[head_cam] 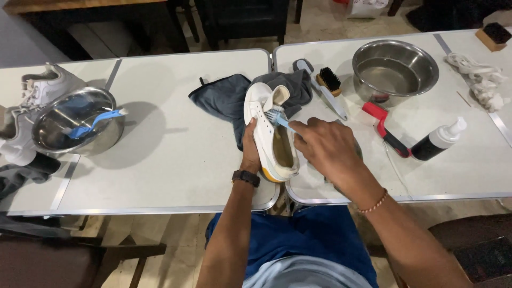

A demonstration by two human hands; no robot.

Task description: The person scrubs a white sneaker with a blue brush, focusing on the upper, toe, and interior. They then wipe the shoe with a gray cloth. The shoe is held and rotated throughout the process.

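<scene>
My left hand (pixel 249 149) grips a white sneaker (pixel 268 133) from its left side, holding it on its side over the gap between two white tables. My right hand (pixel 325 146) holds a small blue toothbrush (pixel 278 118), its bristles pressed against the shoe near the tongue. A dark grey cloth (pixel 229 98) lies under and behind the shoe. My left wrist carries a dark watch, my right a beaded bracelet.
Right table: steel bowl (pixel 394 69), wooden brush (pixel 329 81), white-handled brush (pixel 328 98), red-black tool (pixel 385 128), dark pump bottle (pixel 438 141), white laces (pixel 480 80). Left table: steel bowl (pixel 74 122) with blue brush (pixel 96 124), white sneakers (pixel 45 85).
</scene>
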